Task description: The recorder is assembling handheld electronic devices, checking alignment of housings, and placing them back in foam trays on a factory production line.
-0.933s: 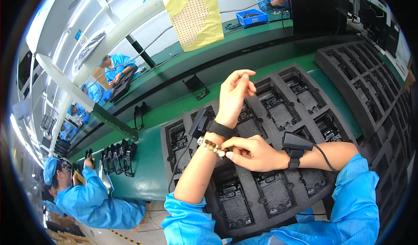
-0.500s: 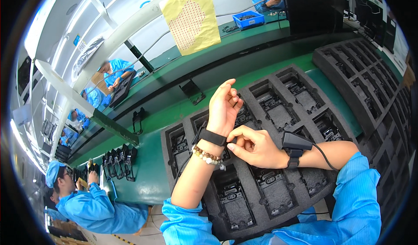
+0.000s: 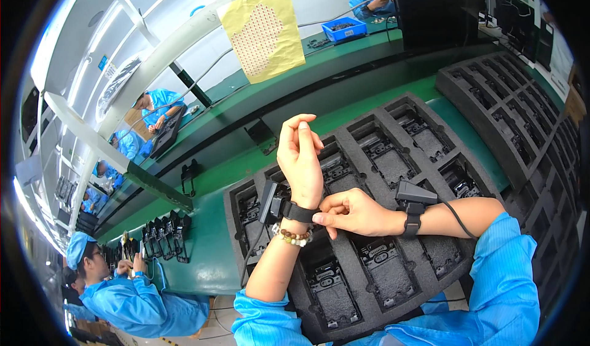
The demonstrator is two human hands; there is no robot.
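Note:
My left hand point(image 3: 299, 161) is raised over the grey foam tray point(image 3: 353, 261), its fingers loosely bent and holding nothing. Round that wrist goes a black strap point(image 3: 301, 212) with a small dark device point(image 3: 269, 201) on it; beaded bracelets point(image 3: 294, 238) sit just below. With thumb and fingers pinched together, my right hand point(image 3: 356, 213) grips the strap at its right side. A similar black device point(image 3: 416, 192) with a cable is strapped to my right wrist. Black frame-like parts point(image 3: 329, 278) lie in the tray's compartments under both arms.
More filled foam trays point(image 3: 491, 109) are at the right. Several black parts point(image 3: 166, 235) stand on the green bench point(image 3: 209, 247) at left, near a co-worker in blue point(image 3: 135, 297). Beyond are a blue bin point(image 3: 344, 29), a monitor point(image 3: 436, 17) and a hanging yellow sheet point(image 3: 264, 35).
My left wrist has turned, bringing its device into view and showing the back of the hand more. My right fingers stay at the strap, slightly lower.

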